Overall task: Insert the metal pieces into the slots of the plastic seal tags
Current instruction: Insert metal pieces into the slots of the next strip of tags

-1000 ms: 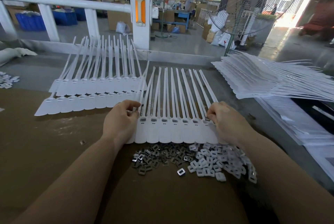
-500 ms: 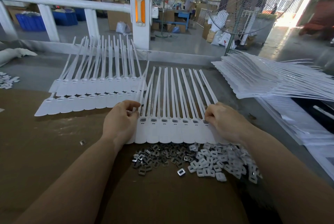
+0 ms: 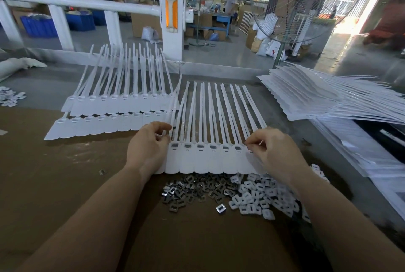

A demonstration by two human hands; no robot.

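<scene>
Right hand [image 3: 271,151] has crept from the strip's 3 o'clock end inward, fingertips pinched at a slot; left hand [image 3: 149,144] still grips the seal tags [image 3: 208,162] at 9 o'clock (metal pieces [image 3: 192,192] heaped at 6 o'clock on the worktop [image 3: 65,184]), seating likely underway.

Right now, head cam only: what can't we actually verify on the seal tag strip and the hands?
- Rightmost slot of the seal tag strip: covered by the right hand.
- Whether the right hand's fingertips pinch a metal piece: too small to tell.
- Strip's left end: hidden under the left hand.
- Seating of the inserts in the visible slots: too small to judge.
- Stack of strips on the right: cut off by the frame edge.
</scene>
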